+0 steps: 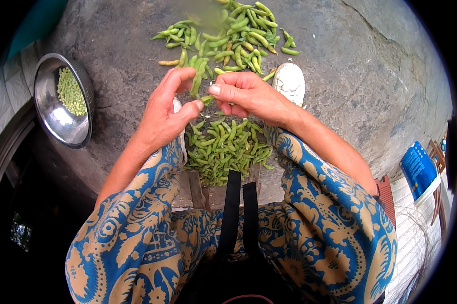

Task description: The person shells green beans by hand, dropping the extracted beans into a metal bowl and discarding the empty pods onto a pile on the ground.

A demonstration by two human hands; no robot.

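Before me, a small green soybean pod (207, 99) is pinched between the thumb and fingers of my right hand (247, 93). The thumb tip of my left hand (167, 100) meets the pod's left end, while its index finger is raised well apart from the thumb. Just beyond both hands, a heap of plump green pods (243, 34) lies on the concrete floor, a few of them yellowed or brown. Below my hands, between my feet, is a second pile of flatter-looking pods (228, 146). Fingers partly hide what is inside my right hand.
A perforated steel colander (48, 114) at the left holds shelled green beans (70, 91). My white shoe (289, 81) stands beside the far heap. Wooden slats (197, 190) show under my legs. At the right are a blue container (418, 171) and a cracked stretch of concrete (380, 30).
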